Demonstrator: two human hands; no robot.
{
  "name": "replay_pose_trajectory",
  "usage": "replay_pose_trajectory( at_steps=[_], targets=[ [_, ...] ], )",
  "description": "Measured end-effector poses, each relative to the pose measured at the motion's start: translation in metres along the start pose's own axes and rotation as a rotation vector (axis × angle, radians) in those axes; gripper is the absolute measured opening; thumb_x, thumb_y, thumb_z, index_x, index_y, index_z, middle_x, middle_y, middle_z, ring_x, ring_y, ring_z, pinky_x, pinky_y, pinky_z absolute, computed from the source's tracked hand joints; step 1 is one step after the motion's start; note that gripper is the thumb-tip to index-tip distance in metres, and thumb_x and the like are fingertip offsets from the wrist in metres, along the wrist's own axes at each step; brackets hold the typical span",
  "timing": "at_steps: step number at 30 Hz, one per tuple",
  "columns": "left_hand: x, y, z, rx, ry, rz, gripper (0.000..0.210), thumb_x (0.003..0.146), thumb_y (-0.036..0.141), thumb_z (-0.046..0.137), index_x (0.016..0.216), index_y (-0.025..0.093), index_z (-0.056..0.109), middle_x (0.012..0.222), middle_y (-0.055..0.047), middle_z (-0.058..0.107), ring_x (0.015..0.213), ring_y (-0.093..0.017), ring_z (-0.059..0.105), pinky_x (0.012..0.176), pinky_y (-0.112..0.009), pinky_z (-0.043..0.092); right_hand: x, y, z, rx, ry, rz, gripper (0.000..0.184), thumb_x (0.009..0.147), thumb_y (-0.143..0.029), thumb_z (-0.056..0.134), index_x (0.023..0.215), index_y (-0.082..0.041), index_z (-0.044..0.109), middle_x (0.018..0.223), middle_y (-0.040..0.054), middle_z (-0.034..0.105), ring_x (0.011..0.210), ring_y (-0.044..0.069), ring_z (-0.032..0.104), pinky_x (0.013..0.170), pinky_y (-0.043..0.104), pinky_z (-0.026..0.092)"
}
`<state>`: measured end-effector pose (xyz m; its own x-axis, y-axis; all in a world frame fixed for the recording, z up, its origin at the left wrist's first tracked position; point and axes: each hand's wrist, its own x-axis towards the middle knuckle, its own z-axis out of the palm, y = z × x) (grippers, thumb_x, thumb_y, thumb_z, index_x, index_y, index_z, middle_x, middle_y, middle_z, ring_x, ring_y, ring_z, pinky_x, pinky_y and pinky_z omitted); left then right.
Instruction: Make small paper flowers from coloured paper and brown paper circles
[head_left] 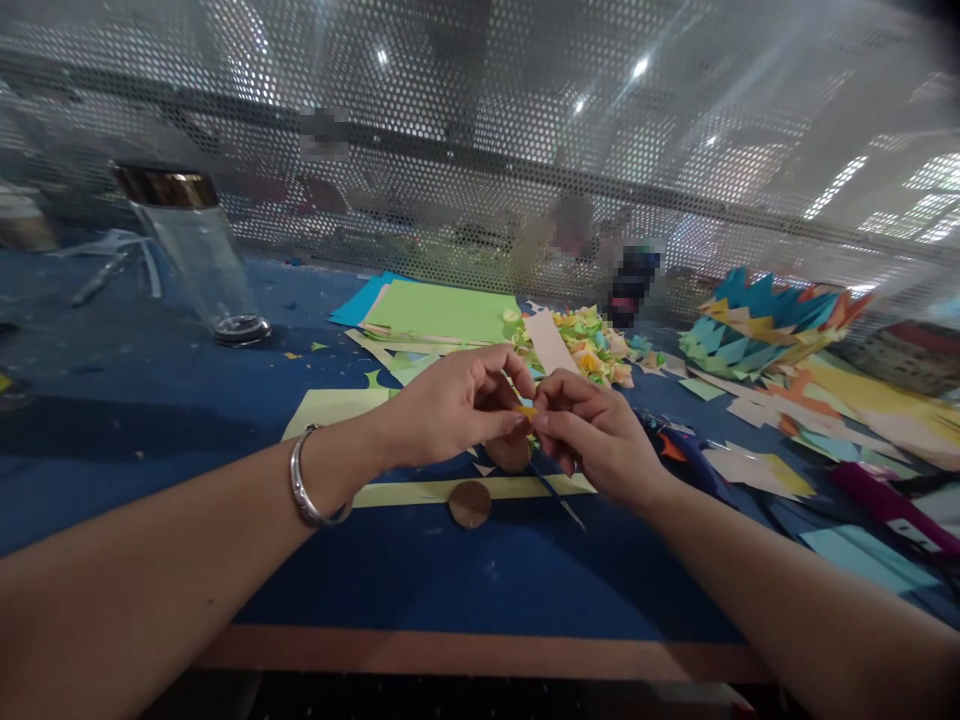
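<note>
Both hands meet over the middle of the table, fingertips pinched on a small yellow piece of paper (527,411). My left hand (457,400), with a silver bangle on its wrist, grips the piece from the left. From the right, my right hand (596,430) pinches it too. Most of the piece is hidden by the fingers. Below them lie a round brown disc (470,504), a pale yellow paper strip (409,493) and a thin blue stick with a metal tip (556,490). Just behind the hands is a heap of small folded paper pieces (592,345).
A glass bottle (199,255) stands at left. Stacked green and blue paper sheets (450,310) lie at the back. To the right are a zigzag paper basket (765,320), paper scraps (757,470) and a purple tool (892,510). A perforated metal screen (450,150) rises behind.
</note>
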<state>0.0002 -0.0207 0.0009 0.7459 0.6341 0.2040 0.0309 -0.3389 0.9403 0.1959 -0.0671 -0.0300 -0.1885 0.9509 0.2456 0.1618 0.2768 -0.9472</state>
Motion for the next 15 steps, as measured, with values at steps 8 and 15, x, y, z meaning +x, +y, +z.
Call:
replay_pose_trajectory(
  at_steps=[8, 15],
  targets=[
    [0.002, -0.0049, 0.0032, -0.161, 0.159, -0.123, 0.02, 0.078, 0.02, 0.076, 0.093, 0.015, 0.062, 0.075, 0.001, 0.066, 0.069, -0.009, 0.062, 0.061, -0.019, 0.046, 0.0039, 0.0042, 0.0014, 0.088, 0.065, -0.013, 0.009, 0.086, -0.02, 0.063, 0.079, -0.021, 0.058, 0.056, -0.0067, 0.055, 0.041, 0.006, 0.044, 0.035, 0.014, 0.036],
    [0.0034, -0.0071, 0.0061, -0.166, 0.184, -0.074, 0.022, 0.078, 0.013, 0.075, 0.094, 0.014, 0.06, 0.076, 0.0, 0.067, 0.073, -0.009, 0.064, 0.071, -0.022, 0.051, 0.0032, 0.0034, 0.0018, 0.083, 0.092, -0.019, 0.012, 0.089, -0.022, 0.062, 0.077, -0.02, 0.061, 0.056, -0.0055, 0.055, 0.041, 0.006, 0.044, 0.035, 0.015, 0.036]
  ],
)
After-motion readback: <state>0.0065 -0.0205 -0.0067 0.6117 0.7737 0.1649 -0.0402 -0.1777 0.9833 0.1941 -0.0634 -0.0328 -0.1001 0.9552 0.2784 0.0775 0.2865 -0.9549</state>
